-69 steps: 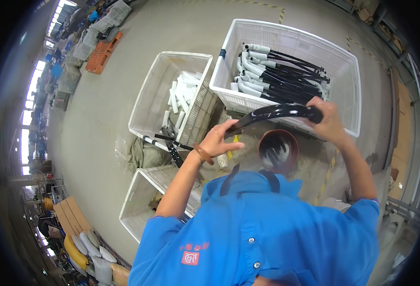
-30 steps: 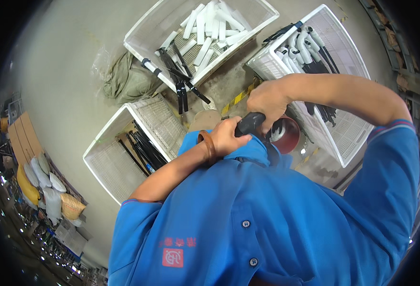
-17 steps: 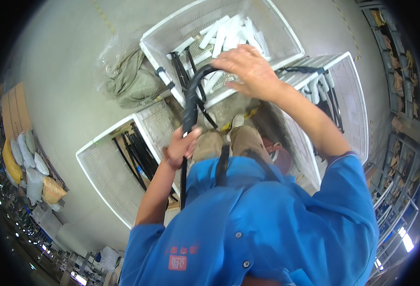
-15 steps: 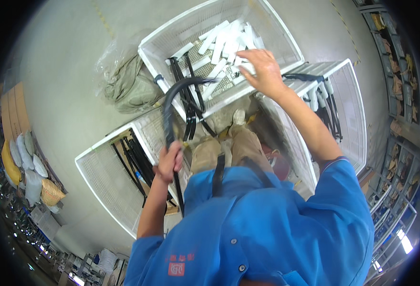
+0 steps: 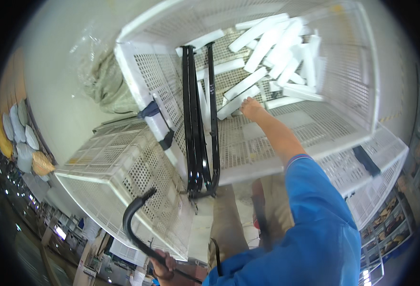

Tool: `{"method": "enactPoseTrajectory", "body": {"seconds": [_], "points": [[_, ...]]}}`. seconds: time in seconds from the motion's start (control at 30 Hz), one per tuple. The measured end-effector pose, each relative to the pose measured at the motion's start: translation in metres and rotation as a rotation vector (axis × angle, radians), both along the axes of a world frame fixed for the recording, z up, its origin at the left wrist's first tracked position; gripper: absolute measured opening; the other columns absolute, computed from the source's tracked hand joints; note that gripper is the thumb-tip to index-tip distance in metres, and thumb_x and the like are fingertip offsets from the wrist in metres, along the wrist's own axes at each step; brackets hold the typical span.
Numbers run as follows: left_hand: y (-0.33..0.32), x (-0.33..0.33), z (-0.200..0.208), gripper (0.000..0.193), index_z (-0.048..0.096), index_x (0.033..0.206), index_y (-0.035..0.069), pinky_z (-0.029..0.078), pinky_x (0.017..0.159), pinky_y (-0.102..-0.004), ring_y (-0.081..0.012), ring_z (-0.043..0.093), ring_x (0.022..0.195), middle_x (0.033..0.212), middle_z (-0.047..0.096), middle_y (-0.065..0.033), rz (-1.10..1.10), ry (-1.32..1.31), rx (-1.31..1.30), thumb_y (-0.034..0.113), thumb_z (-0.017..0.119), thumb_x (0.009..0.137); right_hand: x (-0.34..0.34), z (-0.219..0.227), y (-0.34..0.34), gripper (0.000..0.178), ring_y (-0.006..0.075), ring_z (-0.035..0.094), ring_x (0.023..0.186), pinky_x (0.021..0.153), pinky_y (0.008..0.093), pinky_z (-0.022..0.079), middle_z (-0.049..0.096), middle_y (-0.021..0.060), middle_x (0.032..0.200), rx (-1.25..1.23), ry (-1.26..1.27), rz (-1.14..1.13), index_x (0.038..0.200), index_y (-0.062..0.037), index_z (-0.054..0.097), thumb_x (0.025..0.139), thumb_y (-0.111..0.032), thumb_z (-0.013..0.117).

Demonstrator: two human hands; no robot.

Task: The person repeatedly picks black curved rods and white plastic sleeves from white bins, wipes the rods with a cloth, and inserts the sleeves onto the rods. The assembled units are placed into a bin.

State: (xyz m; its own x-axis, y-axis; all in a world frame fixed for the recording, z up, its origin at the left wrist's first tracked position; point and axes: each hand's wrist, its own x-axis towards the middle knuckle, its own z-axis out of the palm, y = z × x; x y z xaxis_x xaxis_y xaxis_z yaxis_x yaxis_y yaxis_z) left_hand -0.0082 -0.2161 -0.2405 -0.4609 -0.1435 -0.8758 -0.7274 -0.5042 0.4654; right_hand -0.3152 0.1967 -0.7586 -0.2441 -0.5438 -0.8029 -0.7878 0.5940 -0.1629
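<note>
My left hand (image 5: pixel 163 264) is closed round a black tube with a hooked end (image 5: pixel 130 217), held low beside the left crate. Deep in the large white plastic crate (image 5: pixel 248 171), my right hand (image 5: pixel 252 108) has its fingers closed at the near end of a white strip-like piece (image 5: pixel 235 106). The fingertips are partly hidden. Several similar white pieces (image 5: pixel 274 45) lie loosely heaped at the crate's right. Several long black bars with bent ends (image 5: pixel 213 119) rest over its near rim, left of my right hand.
A second white crate (image 5: pixel 110 181) stands at the left, and another crate (image 5: pixel 386 157) at the right. Dark cloth (image 5: pixel 149 110) is tied to the large crate's left rim. A crumpled greyish sack (image 5: pixel 106 88) lies on the floor beyond.
My right hand has gone down into the crate, from open above it to closed on a white piece. My left hand has lowered the hooked black tube leftward. The view has moved closer to the crate.
</note>
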Motion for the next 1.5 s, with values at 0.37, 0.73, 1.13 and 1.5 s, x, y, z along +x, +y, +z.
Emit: {"method": "enactPoseTrajectory", "body": {"seconds": [0.37,0.73,1.13,1.5], "points": [[0.016,0.001,-0.029,0.057,0.044,0.092,0.010,0.034,0.037,-0.0283,-0.0136,0.041,0.040,0.056,0.045,-0.0044,0.056,0.010,0.102,0.066,0.052,0.089,0.030,-0.127,0.000,0.020,0.0251,0.061,0.108,0.099,0.0398,0.040,0.068,0.0069,0.110,0.273,-0.159,-0.300,0.108,-0.0138,0.070,0.090,-0.019,0.061],[0.058,-0.112,0.003,0.058,0.050,0.090,0.006,0.029,0.038,-0.0244,-0.0103,0.039,0.042,0.056,0.043,-0.0022,-0.187,0.072,0.210,0.060,0.069,0.081,-0.045,0.221,0.068,0.023,0.0292,0.064,0.085,0.082,0.0430,0.057,0.063,0.0157,0.092,-1.556,-1.234,-2.464,0.108,0.0012,0.056,0.090,-0.012,0.060],[0.080,-0.137,0.083,0.034,0.052,0.093,0.004,0.033,0.039,-0.0259,-0.0120,0.038,0.040,0.054,0.044,-0.0032,-0.519,0.269,0.230,0.039,0.052,0.095,0.028,0.478,0.024,0.024,0.0281,0.057,0.082,0.097,0.0535,0.048,0.057,0.0108,0.084,-2.503,-1.147,-2.833,0.095,-0.0041,0.053,0.093,-0.025,0.064],[0.060,-0.117,0.118,0.029,0.053,0.095,0.007,0.033,0.037,-0.0254,-0.0105,0.039,0.040,0.056,0.046,-0.0016,-0.636,0.440,0.296,0.036,0.057,0.096,0.080,0.550,0.011,0.033,0.0294,0.059,0.082,0.096,0.0546,0.048,0.059,0.0120,0.083,-2.768,-0.976,-2.708,0.099,0.0004,0.053,0.091,-0.030,0.064]]}}
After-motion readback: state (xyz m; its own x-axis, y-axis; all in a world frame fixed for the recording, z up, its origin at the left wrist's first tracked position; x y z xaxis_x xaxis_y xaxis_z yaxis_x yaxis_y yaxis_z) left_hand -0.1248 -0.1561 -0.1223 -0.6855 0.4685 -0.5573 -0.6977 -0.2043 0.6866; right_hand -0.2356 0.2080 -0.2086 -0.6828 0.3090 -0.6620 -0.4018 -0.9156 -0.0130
